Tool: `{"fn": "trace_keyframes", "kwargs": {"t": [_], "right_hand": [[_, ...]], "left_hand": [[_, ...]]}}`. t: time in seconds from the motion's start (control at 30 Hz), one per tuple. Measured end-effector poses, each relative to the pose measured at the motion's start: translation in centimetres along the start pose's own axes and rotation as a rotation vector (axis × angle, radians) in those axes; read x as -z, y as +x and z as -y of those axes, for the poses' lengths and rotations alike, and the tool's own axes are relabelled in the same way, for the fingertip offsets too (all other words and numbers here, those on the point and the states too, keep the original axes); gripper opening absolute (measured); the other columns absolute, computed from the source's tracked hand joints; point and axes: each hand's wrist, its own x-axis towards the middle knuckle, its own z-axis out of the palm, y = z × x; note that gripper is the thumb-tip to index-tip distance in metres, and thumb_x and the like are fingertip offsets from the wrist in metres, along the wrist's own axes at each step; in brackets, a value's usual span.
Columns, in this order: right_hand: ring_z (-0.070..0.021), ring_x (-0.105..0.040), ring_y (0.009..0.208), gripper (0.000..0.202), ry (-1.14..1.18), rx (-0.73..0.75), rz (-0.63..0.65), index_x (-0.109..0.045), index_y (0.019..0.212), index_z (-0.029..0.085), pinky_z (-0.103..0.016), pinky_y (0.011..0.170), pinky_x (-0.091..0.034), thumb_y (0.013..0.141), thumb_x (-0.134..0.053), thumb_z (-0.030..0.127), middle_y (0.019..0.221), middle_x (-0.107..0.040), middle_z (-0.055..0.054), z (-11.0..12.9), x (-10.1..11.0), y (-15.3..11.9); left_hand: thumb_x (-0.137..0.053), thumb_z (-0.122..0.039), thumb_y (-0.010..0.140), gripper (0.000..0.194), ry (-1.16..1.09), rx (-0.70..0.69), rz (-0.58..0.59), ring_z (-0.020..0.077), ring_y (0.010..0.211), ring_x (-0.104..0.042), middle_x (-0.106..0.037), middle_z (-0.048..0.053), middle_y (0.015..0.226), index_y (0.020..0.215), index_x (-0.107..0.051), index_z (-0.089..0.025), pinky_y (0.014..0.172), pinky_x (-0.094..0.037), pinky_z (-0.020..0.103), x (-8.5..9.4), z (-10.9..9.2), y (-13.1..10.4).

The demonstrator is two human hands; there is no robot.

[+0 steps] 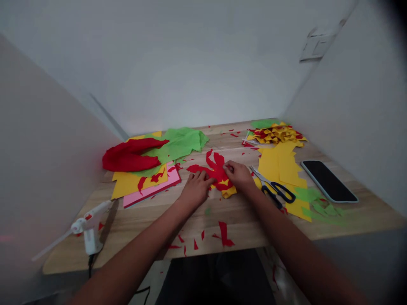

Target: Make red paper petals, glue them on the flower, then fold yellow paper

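A red paper flower (218, 171) with petal-shaped lobes lies mid-table, with yellow paper (228, 193) showing under and in front of it. My left hand (199, 186) is at its left side, fingers curled down and thumb reaching onto the red paper, holding it against the table. At the right edge of the flower my right hand (238, 174) is closed, thumb and forefinger pinched on the red paper; the fingertips' exact grip is partly hidden. Dark-handled scissors (274, 188) lie slightly open just right of my right hand, across yellow paper sheets (280, 165).
A white glue gun (92, 224) stands at the front left. Red crepe paper (130, 154), green crepe paper (182, 142) and a pink pad (152, 190) lie behind it. A phone (329, 180) and a ruffled yellow-red paper piece (276, 133) are at right. Red scraps (223, 234) litter the front.
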Motion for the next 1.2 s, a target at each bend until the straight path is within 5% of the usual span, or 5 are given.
{"fn": "trace_keyframes", "kwargs": {"t": [0.3, 0.63, 0.83, 1.0, 1.2], "right_hand": [[-0.0176, -0.065, 0.079, 0.017, -0.014, 0.03, 0.129, -0.072, 0.098, 0.023, -0.024, 0.064, -0.038, 0.083, -0.068, 0.03, 0.083, -0.073, -0.003, 0.6, -0.3, -0.3], [-0.0183, -0.066, 0.083, 0.019, -0.042, 0.016, 0.153, -0.07, 0.103, 0.023, -0.026, 0.066, -0.037, 0.088, -0.062, 0.031, 0.086, -0.073, -0.003, 1.0, 0.1, -0.3], [-0.0189, -0.065, 0.087, 0.026, -0.064, -0.038, 0.08, -0.067, 0.107, 0.022, -0.026, 0.066, -0.036, 0.096, -0.047, 0.033, 0.099, -0.074, -0.007, 0.9, 0.7, -0.2], [-0.0194, -0.066, 0.086, 0.023, -0.093, -0.089, 0.094, -0.069, 0.103, 0.023, -0.026, 0.064, -0.035, 0.094, -0.049, 0.031, 0.096, -0.075, -0.006, 0.7, 0.5, -0.1], [-0.0209, -0.067, 0.086, 0.021, -0.11, -0.103, 0.122, -0.069, 0.101, 0.025, -0.027, 0.063, -0.035, 0.092, -0.052, 0.033, 0.095, -0.075, -0.006, 0.7, 0.4, -0.1]], "left_hand": [[-0.047, -0.015, 0.089, 0.042, -0.006, -0.007, -0.002, 0.0265, 0.104, -0.054, -0.061, 0.009, 0.115, 0.123, -0.064, -0.032, 0.089, -0.042, 0.042, 0.5, 0.5, -0.1], [-0.052, -0.012, 0.086, 0.044, -0.119, -0.002, -0.059, 0.0226, 0.108, -0.057, -0.063, 0.007, 0.12, 0.126, -0.061, -0.029, 0.095, -0.043, 0.038, 0.9, 0.7, -0.5], [-0.053, -0.038, 0.092, 0.035, -0.169, 0.218, -0.201, 0.0283, 0.113, -0.053, -0.06, 0.012, 0.119, 0.12, -0.061, -0.018, 0.098, -0.041, 0.044, 0.1, 1.8, -0.5], [-0.06, -0.027, 0.085, 0.011, -0.24, 0.304, -0.22, 0.0259, 0.099, -0.058, -0.064, 0.009, 0.101, 0.088, -0.066, -0.018, 0.088, -0.045, 0.039, -0.3, 2.2, -0.2], [-0.052, -0.03, 0.089, 0.014, -0.399, 0.4, -0.235, 0.017, 0.075, -0.064, -0.068, 0.002, 0.083, 0.09, -0.062, -0.02, 0.067, -0.048, 0.027, 0.5, 2.7, 0.0]]}}
